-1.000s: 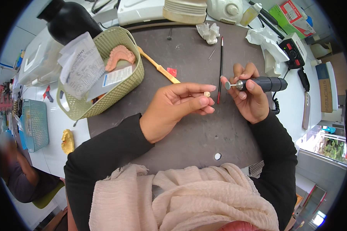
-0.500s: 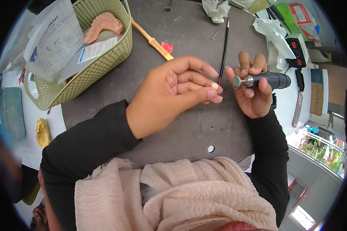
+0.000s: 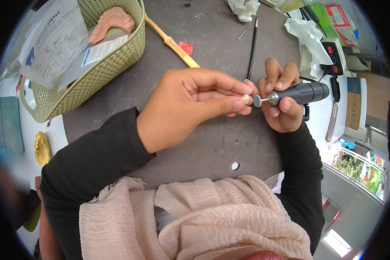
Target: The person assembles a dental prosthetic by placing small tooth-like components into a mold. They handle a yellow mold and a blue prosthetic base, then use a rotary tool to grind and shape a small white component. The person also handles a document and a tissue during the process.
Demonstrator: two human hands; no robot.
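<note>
Between the thumb and fingers of my left hand [image 3: 182,102] is a small cream-coloured dental crown [image 3: 245,99]. My right hand [image 3: 284,110] grips a black rotary handpiece [image 3: 303,92] that lies level, its tip pointing left. A grey-green grinding disc [image 3: 257,101] sits on the handpiece's thin metal shank. Disc and crown are very close together; whether they touch I cannot tell. Both hands are held above the dark work board [image 3: 195,151].
At the far left stands a green basket [image 3: 117,56] with a pink dental cast [image 3: 112,24] and papers [image 3: 52,47]. A wooden-handled tool [image 3: 173,45], a red packet [image 3: 186,48], a thin black brush [image 3: 253,47] and crumpled tissue [image 3: 243,9] lie beyond my hands. A yellow cast [image 3: 42,148] is at left.
My left fingers have closed in more around the crown. The handpiece has turned slightly and its disc has moved left and down, nearer the crown.
</note>
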